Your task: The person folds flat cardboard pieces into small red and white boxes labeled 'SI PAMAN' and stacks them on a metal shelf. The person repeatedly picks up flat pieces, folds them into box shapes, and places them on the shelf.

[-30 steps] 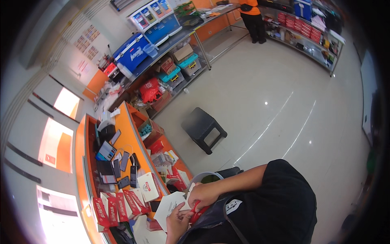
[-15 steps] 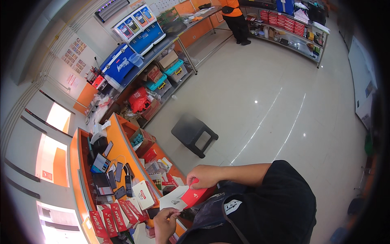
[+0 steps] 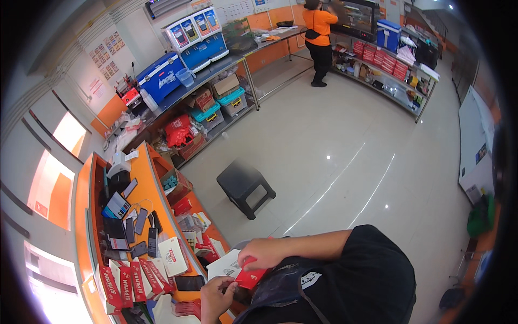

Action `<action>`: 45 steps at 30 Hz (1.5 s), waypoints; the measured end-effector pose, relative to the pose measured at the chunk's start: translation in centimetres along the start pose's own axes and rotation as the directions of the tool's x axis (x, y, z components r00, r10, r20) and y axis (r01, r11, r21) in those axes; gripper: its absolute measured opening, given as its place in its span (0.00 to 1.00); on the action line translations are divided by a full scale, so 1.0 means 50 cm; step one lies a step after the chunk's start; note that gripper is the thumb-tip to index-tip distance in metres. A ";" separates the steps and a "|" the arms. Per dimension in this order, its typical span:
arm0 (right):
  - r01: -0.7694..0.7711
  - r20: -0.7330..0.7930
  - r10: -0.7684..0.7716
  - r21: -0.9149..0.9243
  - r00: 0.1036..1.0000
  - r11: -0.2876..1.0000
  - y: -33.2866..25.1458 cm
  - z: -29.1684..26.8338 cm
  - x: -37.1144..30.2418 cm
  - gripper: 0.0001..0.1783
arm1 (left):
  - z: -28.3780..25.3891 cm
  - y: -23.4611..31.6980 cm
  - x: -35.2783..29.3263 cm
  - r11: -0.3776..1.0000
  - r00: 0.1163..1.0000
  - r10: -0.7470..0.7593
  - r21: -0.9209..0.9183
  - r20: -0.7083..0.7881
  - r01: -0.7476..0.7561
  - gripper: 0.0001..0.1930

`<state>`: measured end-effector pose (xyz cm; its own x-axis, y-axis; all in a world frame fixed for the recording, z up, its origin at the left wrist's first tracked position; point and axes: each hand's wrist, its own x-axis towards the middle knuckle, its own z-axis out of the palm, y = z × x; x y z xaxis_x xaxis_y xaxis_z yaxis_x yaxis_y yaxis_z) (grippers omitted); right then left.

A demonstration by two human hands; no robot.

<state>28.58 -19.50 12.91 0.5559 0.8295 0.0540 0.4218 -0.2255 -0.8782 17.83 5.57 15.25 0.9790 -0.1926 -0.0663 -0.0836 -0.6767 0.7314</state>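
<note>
In front of my body I hold a red and white food carton (image 3: 250,278) made of folding card. My right hand (image 3: 263,254) is closed over its upper edge, fingers bent onto the red panel. At the near left corner my left hand (image 3: 217,298) pinches the card between thumb and fingers. The white side of the carton points to the left, toward the orange counter (image 3: 152,195). Its lower part is hidden by my hands and dark clothing. A row of red and white cartons (image 3: 139,281) stands on the counter to the left of my left hand.
Several phones (image 3: 153,241) and a white carton (image 3: 174,257) lie on the counter. Below is a shelf with packets and a box of teal items (image 3: 170,181). A black stool (image 3: 245,186) stands on the floor ahead. Far off, a person in orange (image 3: 318,32) stands by a shelf rack (image 3: 377,89).
My head view has tilted up, showing more of the far person, who now raises an arm. The carton's red panel has turned down toward my left hand; both hands keep hold of it.
</note>
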 end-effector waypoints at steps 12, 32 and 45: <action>0.044 0.131 -0.046 0.017 0.990 0.999 -0.001 0.091 -0.016 0.13 | 0.079 0.003 -0.009 0.953 0.966 -0.255 -0.157 0.035 0.258 0.10; -0.029 -0.289 0.072 0.149 0.955 0.988 0.007 0.050 -0.049 0.18 | 0.152 -0.033 0.036 0.782 0.786 -0.341 -0.620 -0.515 -0.066 0.32; 0.175 -0.258 -0.174 -0.017 0.950 0.984 -0.021 0.029 -0.034 0.24 | 0.174 -0.136 0.064 0.331 0.903 -0.430 -0.926 0.023 0.182 0.21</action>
<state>26.18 -19.92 13.07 0.6399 0.6956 0.3266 0.5249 -0.0852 -0.8469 19.90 3.40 4.17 0.9153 0.1005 -0.3901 0.3222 0.3986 0.8587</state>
